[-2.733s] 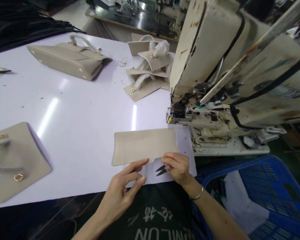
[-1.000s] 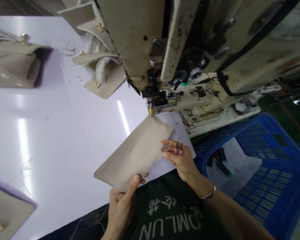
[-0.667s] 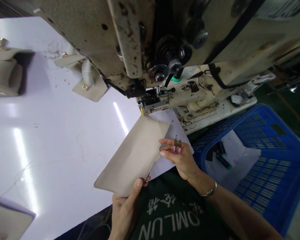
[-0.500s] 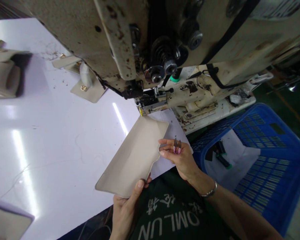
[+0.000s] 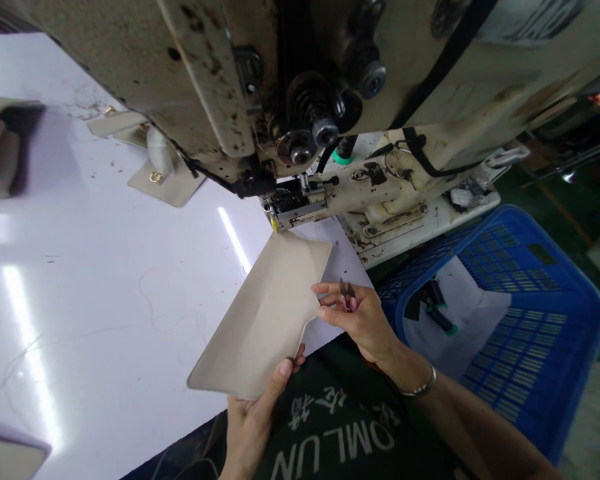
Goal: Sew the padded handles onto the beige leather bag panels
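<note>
A flat beige leather-like panel (image 5: 263, 313) with rounded corners lies tilted in front of me, just below the sewing machine (image 5: 300, 200). Its lower edge is gripped by my left hand (image 5: 260, 407), thumb on top and fingers underneath. My right hand (image 5: 363, 320) pinches the notched right edge between thumb and fingertips. In that same hand sit small thread snips (image 5: 349, 297) with pink handles, blades pointing up and away from the panel. The panel's far corner is close beneath the yellow-tipped part of the machine; whether they touch I cannot tell.
Several beige pieces with gold-coloured fittings (image 5: 165, 180) lie left of the machine on the white table (image 5: 105, 280). Another beige piece (image 5: 10, 459) is at the lower left. On the right stands a blue plastic basket (image 5: 545, 267) holding white sheets and dark thread spools (image 5: 440, 313).
The whole view has shifted slightly, so the scene sits a little further left. Both hands keep their hold on the panel; the snips have turned slightly in my right hand.
</note>
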The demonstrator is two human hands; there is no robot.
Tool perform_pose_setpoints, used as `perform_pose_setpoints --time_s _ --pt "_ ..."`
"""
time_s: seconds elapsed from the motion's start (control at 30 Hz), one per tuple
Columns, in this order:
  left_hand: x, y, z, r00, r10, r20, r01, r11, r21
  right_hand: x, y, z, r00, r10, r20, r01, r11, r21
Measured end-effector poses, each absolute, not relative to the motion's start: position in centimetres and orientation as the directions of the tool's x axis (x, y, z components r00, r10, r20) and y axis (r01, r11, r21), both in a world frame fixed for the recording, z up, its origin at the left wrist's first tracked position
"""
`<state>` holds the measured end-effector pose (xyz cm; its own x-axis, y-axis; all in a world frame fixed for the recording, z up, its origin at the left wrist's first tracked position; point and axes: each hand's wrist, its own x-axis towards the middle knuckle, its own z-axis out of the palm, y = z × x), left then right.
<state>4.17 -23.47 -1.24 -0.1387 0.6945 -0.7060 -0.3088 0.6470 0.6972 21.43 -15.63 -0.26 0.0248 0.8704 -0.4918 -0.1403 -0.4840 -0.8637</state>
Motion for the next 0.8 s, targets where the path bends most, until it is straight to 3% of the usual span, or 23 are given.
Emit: perform_pose_setpoints --time_s 0.63,0.8 --pt "4.52 -24.26 -0.46 -0.294 0.727 -0.620 -0.158 0.603 0.782 21.52 -15.89 0.12 -0.014 0.847 -0.531 -0.153 -0.527 -0.836" --pt "4.82 -24.44 -0.46 -0.322 0.745 -0.584 -0.129 0.577 0.807 21.28 -16.01 -0.01 0.026 0.836 -0.549 -0.230 -0.529 -0.817"
